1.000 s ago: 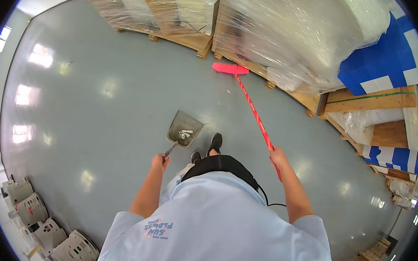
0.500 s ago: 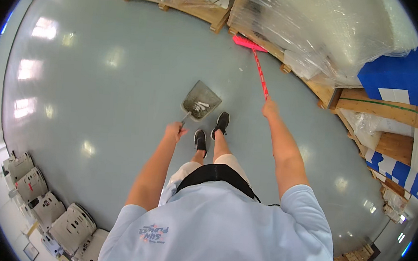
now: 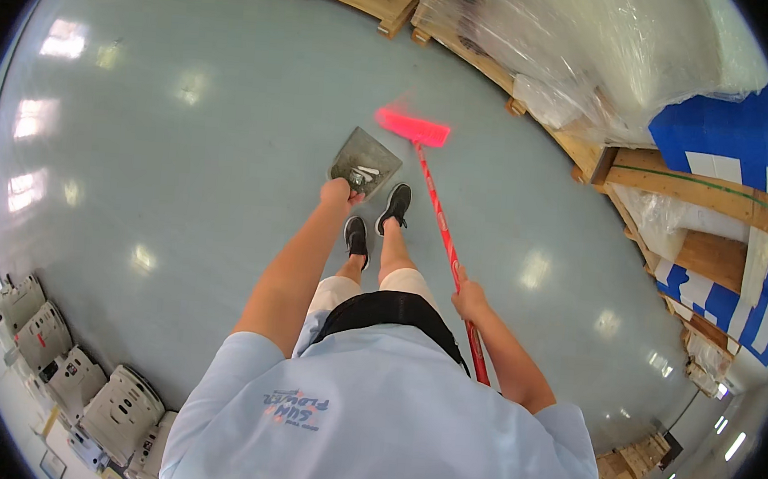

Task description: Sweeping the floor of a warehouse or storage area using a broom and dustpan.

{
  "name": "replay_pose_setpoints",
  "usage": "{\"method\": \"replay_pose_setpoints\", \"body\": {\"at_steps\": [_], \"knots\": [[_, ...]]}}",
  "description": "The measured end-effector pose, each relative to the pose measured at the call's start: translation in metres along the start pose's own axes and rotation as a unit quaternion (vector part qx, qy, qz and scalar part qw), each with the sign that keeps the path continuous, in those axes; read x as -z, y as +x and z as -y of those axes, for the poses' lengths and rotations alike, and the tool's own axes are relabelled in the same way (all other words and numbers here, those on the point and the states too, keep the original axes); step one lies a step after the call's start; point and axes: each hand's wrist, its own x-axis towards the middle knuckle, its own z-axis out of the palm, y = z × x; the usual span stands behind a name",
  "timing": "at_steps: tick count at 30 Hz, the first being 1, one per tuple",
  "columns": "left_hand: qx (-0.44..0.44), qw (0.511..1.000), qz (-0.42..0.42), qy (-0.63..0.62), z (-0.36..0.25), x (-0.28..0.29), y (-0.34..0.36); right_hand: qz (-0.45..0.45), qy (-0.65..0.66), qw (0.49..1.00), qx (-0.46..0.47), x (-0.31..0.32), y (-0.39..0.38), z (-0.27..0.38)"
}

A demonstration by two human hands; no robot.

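Note:
My left hand (image 3: 341, 192) grips the short handle of a grey dustpan (image 3: 375, 150), which lies low over the floor just beyond my feet and holds small white scraps (image 3: 365, 173). My right hand (image 3: 470, 301) is closed around the red broom handle (image 3: 441, 221), lower right of the dustpan. The broom's bright pink head (image 3: 418, 130) is on the floor to the upper right of the dustpan, blurred by motion. My dark shoes (image 3: 393, 205) stand just below the pan and left of the broom handle.
Wooden pallets (image 3: 568, 150) with plastic-wrapped loads (image 3: 585, 40) line the top and right, with blue-and-white covered items (image 3: 722, 121) among them. Pale moulded plastic parts (image 3: 118, 408) stand in a row at lower left. The glossy grey floor (image 3: 185, 154) stretches left of me.
The broom head has moved away from the pallets, left and toward me. My right hand has slid back toward my body. My left hand has reached forward with the dustpan.

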Motion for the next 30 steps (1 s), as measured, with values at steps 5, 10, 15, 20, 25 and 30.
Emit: {"method": "replay_pose_setpoints", "body": {"at_steps": [5,10,15,20,25,30], "knots": [[0.000,1.000,0.002,0.002,0.004,0.004,0.013,0.079,0.026,0.997,0.008,0.003,-0.072,0.019],[-0.007,1.000,0.014,-0.016,0.003,0.023,0.012,0.072,0.083,0.994,0.019,0.032,-0.117,0.020],[-0.001,1.000,0.009,-0.023,0.002,0.042,-0.009,0.004,0.027,0.999,0.018,0.072,-0.066,0.020],[0.003,0.999,0.005,-0.042,0.007,0.066,-0.013,-0.106,0.008,0.993,0.050,0.088,0.086,0.025],[-0.010,0.997,-0.023,-0.076,0.008,0.071,-0.021,-0.025,0.040,0.998,-0.045,0.097,0.146,0.074],[-0.010,0.993,-0.055,-0.101,-0.001,0.075,-0.010,-0.031,-0.009,0.999,0.012,0.032,0.091,0.054]]}}
